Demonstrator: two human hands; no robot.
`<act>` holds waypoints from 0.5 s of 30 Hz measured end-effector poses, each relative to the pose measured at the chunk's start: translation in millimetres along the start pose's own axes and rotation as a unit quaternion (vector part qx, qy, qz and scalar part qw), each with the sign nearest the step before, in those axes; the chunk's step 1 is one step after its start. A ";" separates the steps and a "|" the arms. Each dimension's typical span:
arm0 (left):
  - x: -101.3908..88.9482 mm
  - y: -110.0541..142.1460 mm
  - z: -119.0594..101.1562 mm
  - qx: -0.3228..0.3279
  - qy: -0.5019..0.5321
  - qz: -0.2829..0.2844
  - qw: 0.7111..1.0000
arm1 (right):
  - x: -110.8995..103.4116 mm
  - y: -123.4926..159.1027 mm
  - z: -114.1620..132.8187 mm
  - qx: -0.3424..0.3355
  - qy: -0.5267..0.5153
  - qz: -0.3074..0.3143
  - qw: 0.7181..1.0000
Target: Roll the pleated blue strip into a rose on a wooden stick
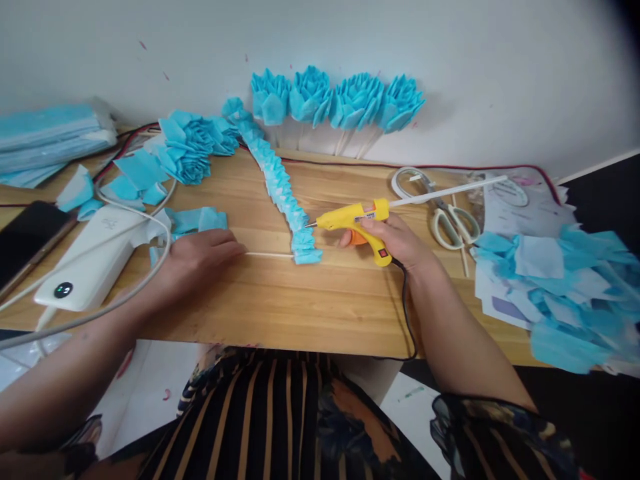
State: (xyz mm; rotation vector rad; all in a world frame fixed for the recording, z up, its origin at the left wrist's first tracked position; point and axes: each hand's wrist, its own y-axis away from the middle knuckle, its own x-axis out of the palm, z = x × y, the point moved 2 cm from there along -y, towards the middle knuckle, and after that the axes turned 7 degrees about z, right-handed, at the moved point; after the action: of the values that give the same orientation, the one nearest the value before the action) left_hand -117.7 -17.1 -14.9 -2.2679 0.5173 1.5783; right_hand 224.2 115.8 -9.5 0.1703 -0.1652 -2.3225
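My right hand [395,241] is closed round a yellow glue gun [356,219], its nozzle pointing left at the near end of a long pleated blue paper strip [280,187]. A thin white stick [267,255] lies on the wooden table [300,307], its right end under the strip's near end. My left hand [200,253] rests on the table with its fingers pressed down on the stick's left end. A white glue stick juts from the back of the gun.
Blue paper flowers [335,100] lean against the wall. More blue flowers and cut pieces [185,147] lie at the back left. A white power bank [90,260], cables and a phone [25,233] sit left. Scissors [450,217] and blue scraps [565,293] lie right.
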 end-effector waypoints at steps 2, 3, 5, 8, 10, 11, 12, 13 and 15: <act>-2.3 -5.6 -0.9 0.012 -0.022 0.006 1.000 | 0.5 -0.6 0.0 0.002 -0.011 0.003 1.000; -3.9 -7.8 -1.9 0.020 -0.031 0.003 0.999 | 0.8 -0.7 0.1 0.001 -0.015 0.008 1.000; -6.9 -10.6 -4.1 0.034 -0.042 -0.016 0.998 | 1.2 -0.8 0.5 -0.006 -0.018 0.024 1.000; -8.8 -11.4 -5.8 0.042 -0.042 -0.049 0.997 | 0.3 -0.2 0.7 -0.019 -0.002 0.044 0.999; -8.0 -10.3 -5.5 0.045 -0.039 -0.057 0.997 | -1.0 0.2 0.4 -0.023 0.013 0.052 0.998; -7.2 -9.6 -5.1 0.047 -0.039 -0.057 0.997 | -1.5 0.2 0.1 -0.024 0.018 0.055 0.998; -6.4 -8.8 -4.6 0.051 -0.038 -0.058 0.996 | -1.9 0.1 -0.1 -0.025 0.022 0.059 0.998; -5.6 -8.1 -4.2 0.054 -0.038 -0.061 0.996 | -2.1 0.0 -0.2 -0.027 0.026 0.063 0.997; -4.4 -7.2 -3.7 0.055 -0.036 -0.067 0.996 | -1.8 -0.4 -0.1 -0.034 0.031 0.069 0.997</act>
State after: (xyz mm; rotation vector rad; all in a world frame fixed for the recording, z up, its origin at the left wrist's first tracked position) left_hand -112.6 -12.0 -9.1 -2.1103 0.4135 1.5210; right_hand 225.2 117.4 -9.6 0.1904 -0.0638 -2.1798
